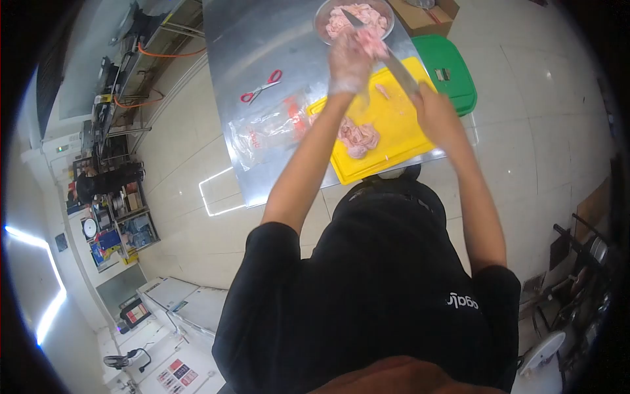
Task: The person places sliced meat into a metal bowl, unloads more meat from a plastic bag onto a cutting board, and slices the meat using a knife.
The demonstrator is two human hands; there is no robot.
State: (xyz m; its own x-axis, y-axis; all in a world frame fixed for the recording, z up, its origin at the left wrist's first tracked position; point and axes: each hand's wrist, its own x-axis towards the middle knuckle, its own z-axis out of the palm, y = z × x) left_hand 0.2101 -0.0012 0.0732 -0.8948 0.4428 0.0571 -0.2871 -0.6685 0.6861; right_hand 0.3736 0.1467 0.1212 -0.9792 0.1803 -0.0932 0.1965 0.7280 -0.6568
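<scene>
My right hand (435, 115) grips a large knife (401, 74) by its handle, the blade pointing away over the yellow cutting board (403, 134). My left hand (349, 64), in a clear glove and blurred, is closed on pink raw meat (374, 44) against the blade. Beyond it, the knife tip shows above a bowl (315, 25) filled with similar pink pieces. A small pile of raw meat (357, 138) lies on the board's near left part, with a few scraps further up.
Red-handled scissors (261, 86) and a clear plastic bag (266, 136) lie on the metal table (252, 39) to the left. A green lid or tray (456, 82) and a cardboard box (426, 18) are at the right. Another person (108, 182) stands far left.
</scene>
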